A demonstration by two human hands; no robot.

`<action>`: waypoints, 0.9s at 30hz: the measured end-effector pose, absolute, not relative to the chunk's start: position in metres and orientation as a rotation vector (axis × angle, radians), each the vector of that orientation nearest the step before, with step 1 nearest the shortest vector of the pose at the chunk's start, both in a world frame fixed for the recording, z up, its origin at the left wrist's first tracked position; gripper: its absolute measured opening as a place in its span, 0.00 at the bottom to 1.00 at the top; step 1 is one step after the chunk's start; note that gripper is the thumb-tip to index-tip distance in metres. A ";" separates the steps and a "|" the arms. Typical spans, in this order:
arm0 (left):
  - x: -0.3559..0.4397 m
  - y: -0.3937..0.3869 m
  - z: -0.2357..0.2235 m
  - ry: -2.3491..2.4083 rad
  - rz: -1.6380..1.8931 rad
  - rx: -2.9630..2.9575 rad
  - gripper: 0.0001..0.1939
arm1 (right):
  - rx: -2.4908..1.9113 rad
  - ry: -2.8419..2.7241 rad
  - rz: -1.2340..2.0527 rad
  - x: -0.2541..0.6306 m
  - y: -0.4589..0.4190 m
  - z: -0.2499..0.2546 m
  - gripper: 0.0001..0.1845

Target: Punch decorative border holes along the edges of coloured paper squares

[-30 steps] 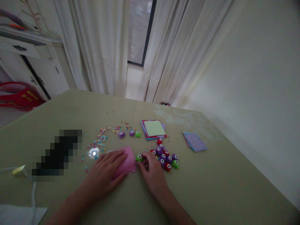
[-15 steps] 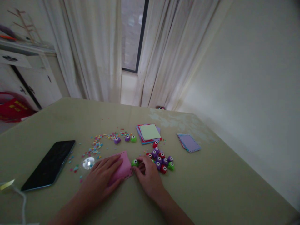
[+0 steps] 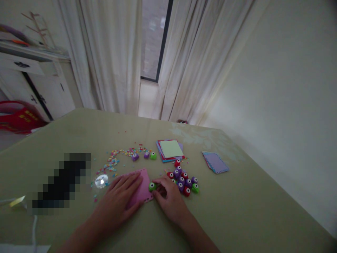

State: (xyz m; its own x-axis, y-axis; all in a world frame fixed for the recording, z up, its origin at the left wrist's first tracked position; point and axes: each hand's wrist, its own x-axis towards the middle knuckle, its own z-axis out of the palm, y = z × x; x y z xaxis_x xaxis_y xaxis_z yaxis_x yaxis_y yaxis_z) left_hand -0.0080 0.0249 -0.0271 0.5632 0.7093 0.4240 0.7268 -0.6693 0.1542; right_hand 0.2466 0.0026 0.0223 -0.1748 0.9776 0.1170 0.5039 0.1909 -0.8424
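My left hand (image 3: 122,193) lies flat with fingers stretched out over a pink sheet of paper (image 3: 143,182), holding it against the table. Small punched holes run along the sheet's edges. At its right edge sits a small green craft punch (image 3: 152,187) with a round white-and-black top like an eye. The fingers of my right hand (image 3: 170,198) are closed around this punch from the right; some fingertips are hidden. Just beyond my right hand stands a cluster of similar red, purple and green punches (image 3: 181,179).
A stack of coloured paper (image 3: 171,149) lies behind the cluster, with a purple punched card stack (image 3: 216,162) to its right. Three more punches (image 3: 146,155) stand near scattered confetti (image 3: 113,160). A clear round lid-like object (image 3: 101,181) and a blurred-out dark object (image 3: 61,184) are at left.
The green punch has shifted slightly left onto the pink sheet's right edge, with my right hand around it. My left hand stays on the sheet. The camera view has swayed a little.
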 end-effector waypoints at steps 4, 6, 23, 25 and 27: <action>-0.008 0.023 -0.031 -1.235 -0.704 -2.753 0.36 | -1.365 -1.827 0.861 0.248 0.003 0.022 0.19; -0.008 0.022 -0.032 -1.230 -0.708 -2.765 0.36 | -1.363 -1.838 0.855 0.249 0.003 0.022 0.20; -0.008 0.023 -0.028 -1.220 -0.731 -2.835 0.35 | -1.353 -1.882 0.847 0.250 0.001 0.029 0.18; -0.008 0.023 -0.027 -1.213 -0.747 -2.842 0.35 | -1.350 -1.884 0.854 0.250 0.001 0.029 0.17; -0.007 0.023 -0.027 -1.211 -0.756 -2.837 0.35 | -1.355 -1.880 0.859 0.250 0.000 0.030 0.17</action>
